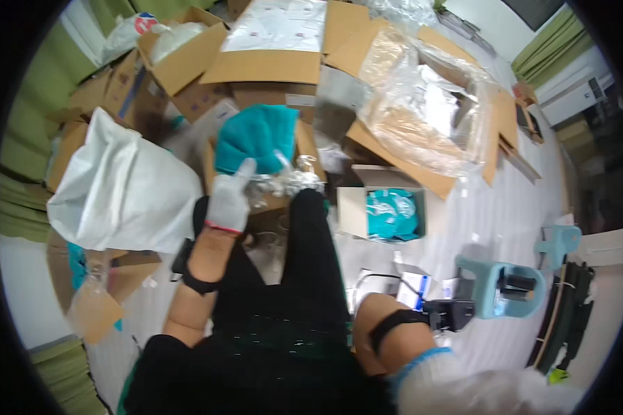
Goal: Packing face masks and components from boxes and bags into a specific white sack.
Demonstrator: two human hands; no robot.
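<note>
In a white glove with a red cuff, my left hand reaches forward, touching the near edge of a teal folded fabric bundle. One finger is stretched out along the bundle; the others are partly hidden. The bundle lies in a cardboard box in front of my knees, with crumpled clear plastic at its near side. My right hand, in a white glove with a blue cuff, is blurred at the lower right edge, its fingers indistinct. Closest to it on the floor is a light blue plastic stool.
A small white box holds plastic-wrapped teal items. At left stands a large white bag. Ahead are several open cartons, including a flat-topped box and one lined with clear plastic. A second light blue stool is at right.
</note>
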